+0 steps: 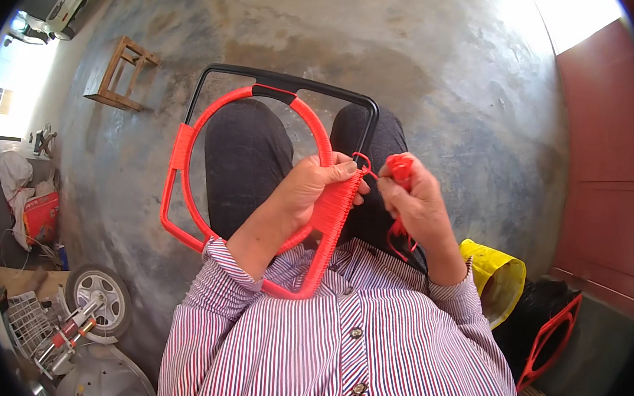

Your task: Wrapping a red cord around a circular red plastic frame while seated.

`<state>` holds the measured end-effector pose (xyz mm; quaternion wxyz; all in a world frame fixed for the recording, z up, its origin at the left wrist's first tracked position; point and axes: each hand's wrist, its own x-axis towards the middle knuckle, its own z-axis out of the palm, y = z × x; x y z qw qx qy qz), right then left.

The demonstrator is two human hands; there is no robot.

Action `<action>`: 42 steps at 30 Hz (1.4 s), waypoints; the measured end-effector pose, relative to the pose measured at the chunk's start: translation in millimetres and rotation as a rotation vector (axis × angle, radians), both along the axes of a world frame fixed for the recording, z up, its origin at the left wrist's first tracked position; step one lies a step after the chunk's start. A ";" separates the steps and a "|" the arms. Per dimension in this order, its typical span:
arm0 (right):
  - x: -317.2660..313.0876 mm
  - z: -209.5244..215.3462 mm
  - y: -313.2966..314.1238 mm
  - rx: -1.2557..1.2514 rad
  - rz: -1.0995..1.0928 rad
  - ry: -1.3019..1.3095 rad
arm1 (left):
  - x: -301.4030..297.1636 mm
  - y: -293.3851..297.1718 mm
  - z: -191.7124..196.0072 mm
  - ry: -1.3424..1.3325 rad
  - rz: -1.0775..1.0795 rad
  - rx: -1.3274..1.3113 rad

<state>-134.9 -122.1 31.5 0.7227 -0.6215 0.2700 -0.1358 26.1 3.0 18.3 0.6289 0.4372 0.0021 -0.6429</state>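
Observation:
A black metal frame (pixel 307 85) with a round ring inside it rests over my lap, tilted. Red cord (pixel 333 208) is wound tightly round most of the ring and the lower and side bars; the top bar and a short stretch at the top of the ring are bare black. My left hand (pixel 316 185) grips the wrapped right side, thumb on top. Just right of the frame, my right hand (pixel 412 188) is closed round a bundle of red cord (pixel 400 169). A loop of that cord runs from the hand to the frame's right bar.
A small wooden stool (pixel 122 75) lies on the concrete floor at the far left. Below it, a scooter's wheel (pixel 98 298) stands at the lower left. At the right are a yellow bag (pixel 491 275), another red-wrapped frame (pixel 550 337) and a red door (pixel 606 161).

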 end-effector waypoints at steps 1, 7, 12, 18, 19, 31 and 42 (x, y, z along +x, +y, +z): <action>-2.5 2.9 -3.2 0.048 0.007 -0.030 | 0.9 1.0 0.6 0.015 0.001 -0.010; -16.7 13.1 -2.3 0.033 0.147 -0.197 | 3.0 -6.1 -3.5 0.067 0.016 -0.037; -35.7 23.9 -48.3 0.079 -0.042 -0.022 | 3.3 -6.9 -5.2 0.068 0.044 -0.032; -141.6 23.2 -169.1 0.216 -0.606 -0.486 | 7.4 -3.6 -10.6 0.181 0.059 -0.094; -184.5 7.0 -206.6 0.438 -0.489 -0.788 | 6.8 -4.7 -10.7 0.170 0.055 -0.085; -48.1 5.5 -43.0 -0.217 0.234 -0.011 | 6.6 -3.8 -7.6 0.092 0.006 -0.063; 51.2 -6.9 -31.6 -0.088 0.079 -0.179 | -0.5 -2.4 -2.8 0.054 -0.036 -0.102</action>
